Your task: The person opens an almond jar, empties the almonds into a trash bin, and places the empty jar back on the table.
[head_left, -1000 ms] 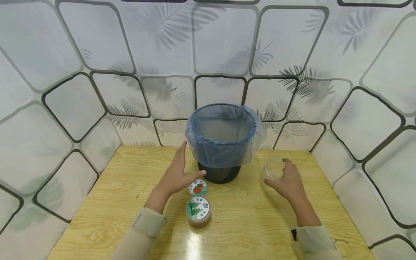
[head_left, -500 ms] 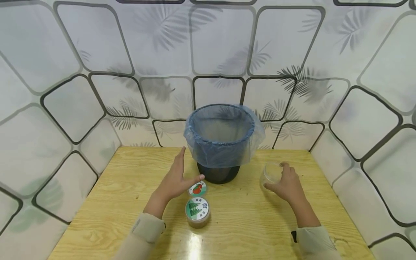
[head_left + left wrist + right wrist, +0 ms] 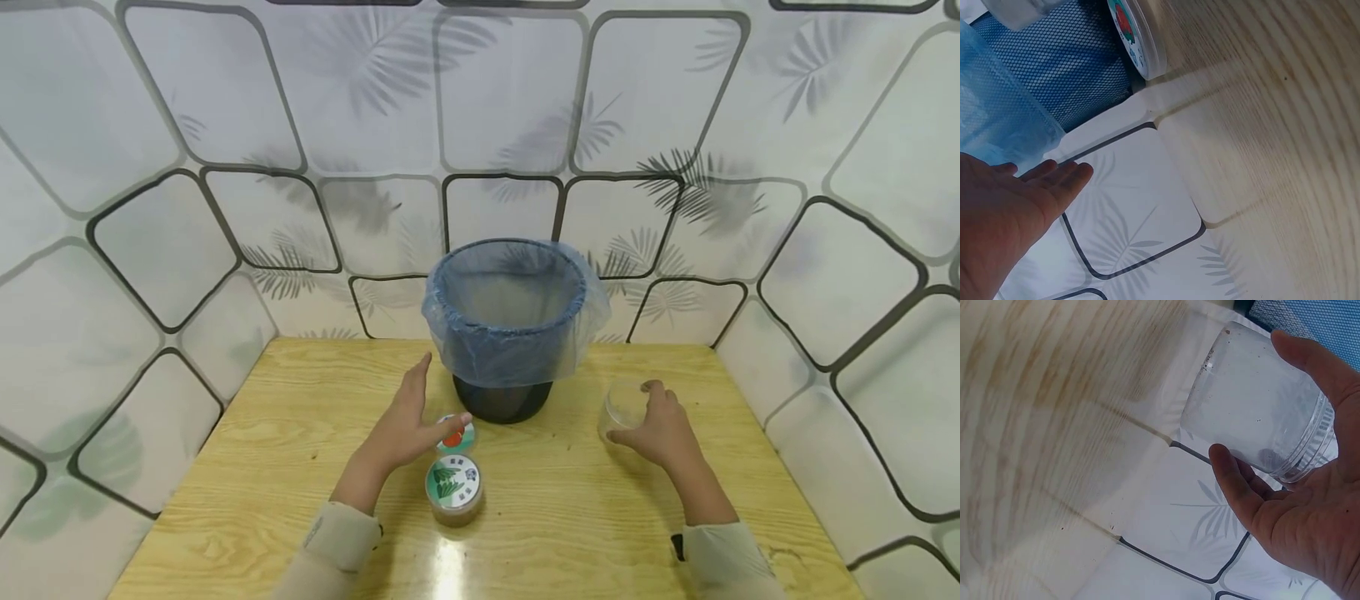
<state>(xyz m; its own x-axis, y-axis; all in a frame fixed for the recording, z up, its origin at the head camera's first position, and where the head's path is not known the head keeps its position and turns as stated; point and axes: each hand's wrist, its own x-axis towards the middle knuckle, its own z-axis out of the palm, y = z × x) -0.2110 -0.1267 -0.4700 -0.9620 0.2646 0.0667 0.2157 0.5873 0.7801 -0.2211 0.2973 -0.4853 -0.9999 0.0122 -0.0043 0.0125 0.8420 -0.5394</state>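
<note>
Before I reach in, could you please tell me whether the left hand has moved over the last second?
Yes, relative to the bin, the left hand has shifted slightly lower in the head view.

Green-vegetable label on front container, tomato label on rear container, lettering unreadable

A person in pale beige sleeves
The left cuff bears a faint grey marking; over on the right cuff, a small black patch edges the cloth.
</note>
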